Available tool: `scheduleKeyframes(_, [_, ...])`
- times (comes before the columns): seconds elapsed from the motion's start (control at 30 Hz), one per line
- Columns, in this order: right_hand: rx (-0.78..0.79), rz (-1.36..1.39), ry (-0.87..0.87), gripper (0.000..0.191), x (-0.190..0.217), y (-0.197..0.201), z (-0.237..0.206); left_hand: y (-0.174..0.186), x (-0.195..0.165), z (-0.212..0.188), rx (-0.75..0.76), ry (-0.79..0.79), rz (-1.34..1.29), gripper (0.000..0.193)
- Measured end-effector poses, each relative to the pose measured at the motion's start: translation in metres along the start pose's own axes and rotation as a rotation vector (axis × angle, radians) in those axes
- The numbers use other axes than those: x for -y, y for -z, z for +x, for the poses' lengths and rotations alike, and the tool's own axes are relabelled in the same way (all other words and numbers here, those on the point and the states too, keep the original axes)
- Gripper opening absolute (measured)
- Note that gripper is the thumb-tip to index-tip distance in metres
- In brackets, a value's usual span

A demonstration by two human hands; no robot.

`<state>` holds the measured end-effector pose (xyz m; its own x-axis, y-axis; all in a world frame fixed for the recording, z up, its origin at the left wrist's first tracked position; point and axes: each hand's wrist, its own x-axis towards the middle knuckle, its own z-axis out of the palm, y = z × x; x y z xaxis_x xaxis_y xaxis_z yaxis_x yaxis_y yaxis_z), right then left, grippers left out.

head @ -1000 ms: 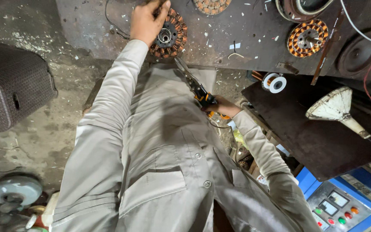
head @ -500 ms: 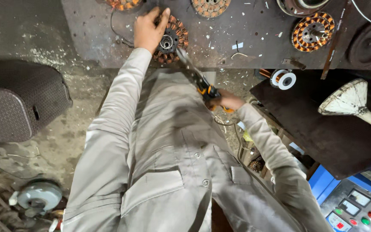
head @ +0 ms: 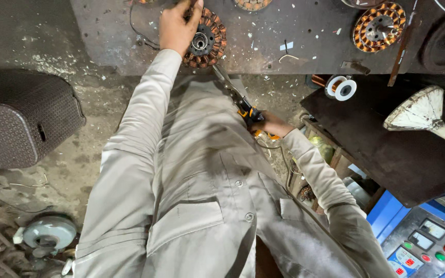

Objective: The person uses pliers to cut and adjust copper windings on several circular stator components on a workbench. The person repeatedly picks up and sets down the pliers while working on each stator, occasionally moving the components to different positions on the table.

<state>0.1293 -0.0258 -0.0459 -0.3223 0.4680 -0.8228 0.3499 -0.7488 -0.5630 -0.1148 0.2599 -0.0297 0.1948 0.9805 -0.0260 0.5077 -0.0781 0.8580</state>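
My left hand (head: 177, 25) rests on a round copper-wound stator (head: 208, 42) lying at the near edge of a dark metal workbench (head: 284, 31), gripping its left side. My right hand (head: 273, 125) is shut around the orange-and-black handles of long pliers (head: 235, 95). Their metal jaws point up toward the stator's lower right rim. My grey work shirt fills the lower middle of the view.
A second wound stator (head: 378, 25) lies at the bench's right. A spool of copper wire (head: 341, 87) and a white funnel-shaped piece (head: 428, 116) sit on a dark board at right. A blue control panel (head: 428, 247) is lower right; a dark woven case (head: 21, 123) stands left.
The view has shifted so the bench sits higher in frame. My right hand with the pliers has moved closer to the stator; my left hand stays on it.
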Motion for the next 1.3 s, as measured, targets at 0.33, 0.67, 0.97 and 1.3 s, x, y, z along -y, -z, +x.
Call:
scheduleKeyframes(0.33, [0.105,0.23,0.08,0.034,0.015,0.014,0.008,-0.002,0.002,0.0,-0.081,-0.051,-0.006,0.047])
scheduleKeyframes(0.67, [0.121,0.2,0.112,0.045,0.015,0.018,0.022,-0.006,0.023,-0.014,0.063,0.1,-0.028,0.038])
scheduleKeyframes(0.97, [0.23,0.262,0.083,0.039,0.03,0.05,0.009,-0.028,0.053,-0.008,0.041,0.0,-0.042,0.039])
scheduleKeyframes(1.3, [0.152,0.092,0.087,0.037,0.006,0.051,0.023,-0.027,0.039,0.006,0.033,0.028,0.01,0.038])
